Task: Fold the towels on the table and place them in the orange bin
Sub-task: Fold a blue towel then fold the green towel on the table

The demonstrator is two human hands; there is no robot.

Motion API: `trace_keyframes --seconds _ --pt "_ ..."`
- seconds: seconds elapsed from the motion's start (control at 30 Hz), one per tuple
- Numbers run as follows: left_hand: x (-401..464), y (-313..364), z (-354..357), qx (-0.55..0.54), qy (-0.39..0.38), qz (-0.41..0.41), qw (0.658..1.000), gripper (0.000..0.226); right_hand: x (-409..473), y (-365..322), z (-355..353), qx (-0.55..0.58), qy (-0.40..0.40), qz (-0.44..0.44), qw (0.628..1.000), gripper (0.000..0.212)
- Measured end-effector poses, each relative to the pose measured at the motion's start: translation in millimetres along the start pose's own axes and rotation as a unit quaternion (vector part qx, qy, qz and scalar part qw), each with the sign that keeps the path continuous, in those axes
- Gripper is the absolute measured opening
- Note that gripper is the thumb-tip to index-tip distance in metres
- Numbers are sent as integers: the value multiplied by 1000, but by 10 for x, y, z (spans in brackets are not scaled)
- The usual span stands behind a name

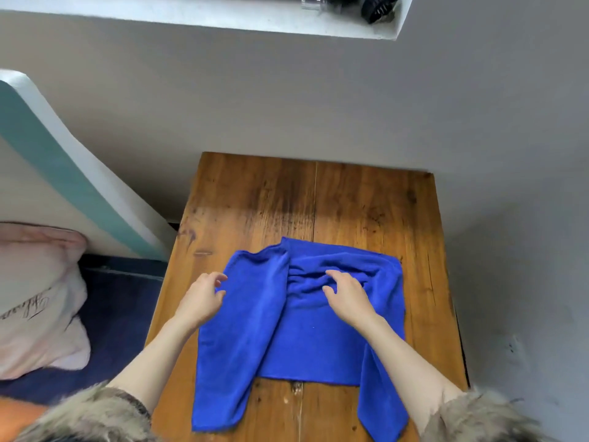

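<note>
A bright blue towel (306, 339) lies spread on the wooden table (318, 199), its two side flaps turned partly inward and hanging toward the near edge. My left hand (202, 298) hovers at the towel's left edge with fingers curled and apart, holding nothing. My right hand (345, 296) rests palm down on the bunched cloth near the towel's far middle, fingers spread over the wrinkles. An orange shape (16, 416) shows at the bottom left corner, likely part of the orange bin, mostly cut off.
A grey wall (318, 106) stands right behind the table. A white and teal board (73, 180) leans at the left, with a pink-white pillow (38, 298) on dark blue bedding (121, 320) below it. A shelf (223, 14) overhead holds dark objects.
</note>
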State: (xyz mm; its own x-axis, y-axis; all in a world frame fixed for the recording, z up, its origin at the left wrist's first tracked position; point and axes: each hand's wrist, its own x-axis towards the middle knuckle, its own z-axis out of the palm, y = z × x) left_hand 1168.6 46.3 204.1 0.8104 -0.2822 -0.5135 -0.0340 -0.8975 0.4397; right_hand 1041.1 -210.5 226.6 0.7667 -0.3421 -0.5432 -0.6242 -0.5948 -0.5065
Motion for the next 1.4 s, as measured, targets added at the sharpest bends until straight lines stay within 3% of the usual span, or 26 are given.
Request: trace_keyframes --seconds 0.23,0.47,0.6,0.7,0.8,0.97,1.07,1.17,1.23,1.3,1.4 --pt "39 -410 294 -9 -24 -92 995 46 -37 -164 814 -58 -71 24 996 56" --pt "3 -594 470 30 32 -83 996 15 -62 -231 1236 -161 -40 61 984 61" --pt "82 -671 276 -12 55 -79 995 11 -81 -261 1279 -180 -58 78 979 75" --pt "164 -841 -25 -49 114 -102 987 8 -105 -284 1276 -190 -66 90 975 86" --pt "269 -1076 -260 -58 145 -92 983 17 -106 -338 1282 -187 -59 108 975 83" --pt "467 -1204 -304 -161 60 -135 976 46 6 -627 1301 -161 16 139 977 59" --pt "625 -1059 -360 -331 68 -176 925 42 120 -828 1335 -185 38 89 978 63" --pt "871 -943 -494 -400 87 -197 891 33 241 -992 1402 -205 5 41 978 67" --pt "1013 -864 -611 -411 21 -233 881 23 294 -1056 1454 -202 -35 34 978 68" --pt "1099 -822 -723 -398 -83 -277 871 28 316 -1077 1500 -201 -65 41 977 68" --pt "1149 -860 -864 -370 -210 -285 859 22 314 -1066 1527 -200 -75 44 976 69"
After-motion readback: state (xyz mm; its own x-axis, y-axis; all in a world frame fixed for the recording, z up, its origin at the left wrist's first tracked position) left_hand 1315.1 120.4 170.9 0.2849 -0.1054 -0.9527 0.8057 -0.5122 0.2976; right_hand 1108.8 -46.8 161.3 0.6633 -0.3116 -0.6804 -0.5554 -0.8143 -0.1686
